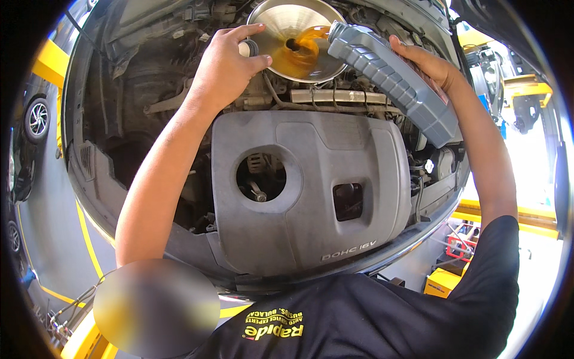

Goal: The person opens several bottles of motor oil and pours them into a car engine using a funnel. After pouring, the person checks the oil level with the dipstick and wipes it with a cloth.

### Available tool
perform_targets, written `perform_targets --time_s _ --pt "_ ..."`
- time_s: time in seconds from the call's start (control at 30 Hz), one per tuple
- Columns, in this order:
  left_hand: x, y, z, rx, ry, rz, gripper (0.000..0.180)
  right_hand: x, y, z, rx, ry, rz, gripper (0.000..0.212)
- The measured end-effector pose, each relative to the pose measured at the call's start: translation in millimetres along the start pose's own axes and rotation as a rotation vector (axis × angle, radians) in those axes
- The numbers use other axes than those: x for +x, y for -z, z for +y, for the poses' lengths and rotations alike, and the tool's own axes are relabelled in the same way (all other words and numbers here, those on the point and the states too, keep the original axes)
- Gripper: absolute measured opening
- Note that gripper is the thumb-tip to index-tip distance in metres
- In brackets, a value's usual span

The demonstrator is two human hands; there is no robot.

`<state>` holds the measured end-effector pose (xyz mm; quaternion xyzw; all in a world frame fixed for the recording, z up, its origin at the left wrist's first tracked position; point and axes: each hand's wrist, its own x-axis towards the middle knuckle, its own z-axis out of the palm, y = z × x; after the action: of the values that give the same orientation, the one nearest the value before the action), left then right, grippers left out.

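A ribbed grey bottle (391,78) is held tilted over the right side of a metal funnel (269,27), its mouth just beside the rim and its base set lower, toward the right. Its long axis is thus run slantwise, from upper left to lower right, and amber liquid (311,45) is being let into the bowl, toward the dark hole near the middle. The bottle is gripped along its outer side by the right hand (429,61), the nearer one; the left hand (227,57) is kept well apart, across the funnel, its finger and thumb reaching over the left rim, with a small round cap (245,49) apparently pinched between them. Nothing is seen between mouth and bowl except the stream. Nearer the body, a metal bar (338,96) and a broad grey engine cover (317,221) are framed by the two forearms. Farther out, a car wheel (37,118) is seen at left and a yellow case (442,282) at lower right.
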<state>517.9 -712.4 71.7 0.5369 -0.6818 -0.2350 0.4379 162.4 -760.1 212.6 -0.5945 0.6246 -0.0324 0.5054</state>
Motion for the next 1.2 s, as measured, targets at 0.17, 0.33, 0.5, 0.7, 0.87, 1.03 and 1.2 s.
perform_targets --time_s 0.17,0.33,0.5,0.7,0.87,1.03,1.2 --pt "-0.3 1.6 1.1 0.003 0.011 -0.008 0.056 3.2 -5.7 -4.3 0.063 0.042 0.07 0.068" --pt "-1.1 2.2 2.7 0.015 0.008 0.0 0.055 9.2 2.0 -8.0 -0.038 0.039 -0.004 0.068" --pt "-2.2 4.7 5.8 0.034 0.009 -0.007 0.055 11.2 6.0 -9.3 -0.055 0.045 -0.04 0.069" --pt "-2.8 6.2 6.1 0.004 0.065 -0.049 0.057 9.0 4.2 -11.1 -0.039 0.021 -0.035 0.069" --pt "-2.2 5.3 2.7 0.038 -0.011 -0.01 0.054 10.4 4.1 -14.8 -0.044 -0.005 -0.057 0.072" --pt "-1.1 6.0 1.2 0.034 -0.005 -0.02 0.054 11.5 5.0 -17.1 -0.079 0.03 -0.031 0.079" --pt "-1.6 6.1 0.0 0.035 -0.011 -0.018 0.053 11.3 0.3 -16.4 -0.093 0.025 0.047 0.087"
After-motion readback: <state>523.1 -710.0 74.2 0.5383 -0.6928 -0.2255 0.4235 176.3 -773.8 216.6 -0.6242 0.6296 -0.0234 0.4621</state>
